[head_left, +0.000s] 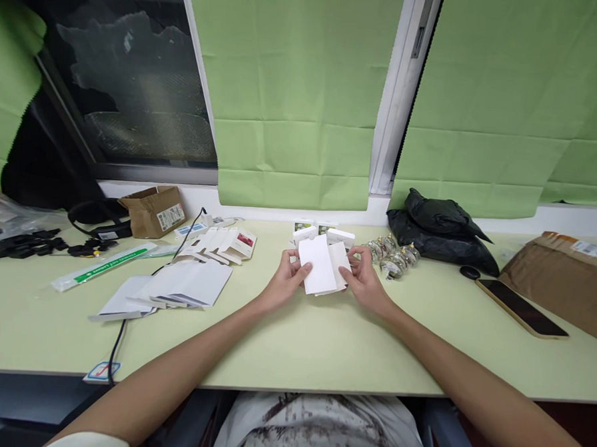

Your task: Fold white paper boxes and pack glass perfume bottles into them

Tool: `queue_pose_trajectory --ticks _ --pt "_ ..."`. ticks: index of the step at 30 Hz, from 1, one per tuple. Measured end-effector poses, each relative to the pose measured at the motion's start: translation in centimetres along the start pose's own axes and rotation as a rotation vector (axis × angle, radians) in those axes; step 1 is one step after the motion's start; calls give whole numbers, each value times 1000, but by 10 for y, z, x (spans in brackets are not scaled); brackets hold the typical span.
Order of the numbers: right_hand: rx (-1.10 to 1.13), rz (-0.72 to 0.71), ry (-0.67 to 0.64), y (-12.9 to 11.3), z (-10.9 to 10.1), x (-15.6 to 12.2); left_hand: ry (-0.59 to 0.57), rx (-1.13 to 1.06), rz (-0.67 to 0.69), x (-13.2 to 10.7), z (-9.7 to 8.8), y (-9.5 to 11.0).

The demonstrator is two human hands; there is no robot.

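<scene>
Both my hands hold a flat white cardboard box blank [321,265] above the pale green table [292,343]. My left hand [288,276] grips its left edge, thumb on the face. My right hand [363,277] pinches its right side, where a flap sticks out. Just behind the blank stand small white assembled boxes [340,238]. A cluster of small shiny glass items [394,258] lies right of my right hand.
Flat white blanks [175,287] and several folded boxes [227,243] lie at the left, with a black cable [123,321] across them. A brown carton [154,209], black parts [27,242], black bags [441,231], a phone [521,307] and a brown parcel [560,277] sit around.
</scene>
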State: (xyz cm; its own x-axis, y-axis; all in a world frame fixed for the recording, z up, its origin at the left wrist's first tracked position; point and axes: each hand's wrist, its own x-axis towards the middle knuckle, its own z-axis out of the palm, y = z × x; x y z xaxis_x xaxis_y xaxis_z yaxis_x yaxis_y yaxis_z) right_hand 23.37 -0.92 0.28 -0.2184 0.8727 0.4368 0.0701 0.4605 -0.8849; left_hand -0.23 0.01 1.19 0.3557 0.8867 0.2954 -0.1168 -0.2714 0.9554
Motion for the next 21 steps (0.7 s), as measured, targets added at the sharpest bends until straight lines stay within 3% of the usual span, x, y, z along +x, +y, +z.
queue_pose_trajectory --ticks 4,10,21 --pt "-137 -1 -100 -4 -6 -1 2 -28 -29 -2 2 4" --pt "-145 -25 -174 -12 -3 -4 51 -32 -60 -3 1 8" --pt "-123 33 -60 -4 0 -3 -19 -41 -75 -4 6 3"
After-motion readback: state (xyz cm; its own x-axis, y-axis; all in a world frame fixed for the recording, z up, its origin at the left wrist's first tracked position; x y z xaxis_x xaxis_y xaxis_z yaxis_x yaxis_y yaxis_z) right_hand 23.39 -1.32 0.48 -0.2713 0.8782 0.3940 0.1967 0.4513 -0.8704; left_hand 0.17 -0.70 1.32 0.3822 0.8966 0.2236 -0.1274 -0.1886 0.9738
